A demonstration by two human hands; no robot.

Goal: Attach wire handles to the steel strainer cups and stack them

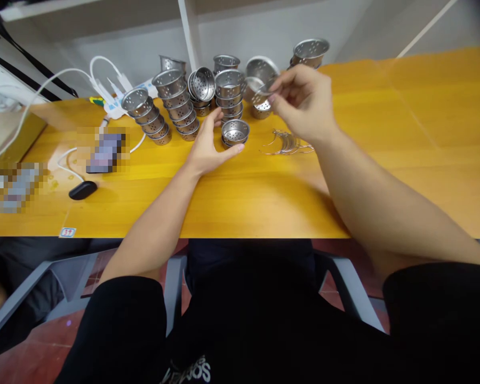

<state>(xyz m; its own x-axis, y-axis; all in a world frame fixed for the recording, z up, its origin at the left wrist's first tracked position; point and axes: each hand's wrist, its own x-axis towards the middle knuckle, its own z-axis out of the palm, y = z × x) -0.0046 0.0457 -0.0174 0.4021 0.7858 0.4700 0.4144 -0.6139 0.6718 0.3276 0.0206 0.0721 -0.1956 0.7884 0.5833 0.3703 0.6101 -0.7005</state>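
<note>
Perforated metal cups stand in several stacks along the back of the yellow table. My right hand (306, 101) pinches the rim of a metal cup (261, 74), raised above the table and slightly blurred. Below it a small cup (261, 110) rests on the surface. My left hand (208, 144) has its thumb and fingers spread beside a short pair of nested cups (235, 132); its thumb tip is close to their front edge. A taller stack (229, 90) rises just behind them. Several thin curved metal wires (288, 143) lie in a bunch below my right hand.
More cup stacks (180, 104) stand left of centre, another (311, 52) at the back right. On the left are a phone (106, 153), a black oval device (82, 190), white cables and a power strip (116, 108). The table edge (240, 234) runs near my body.
</note>
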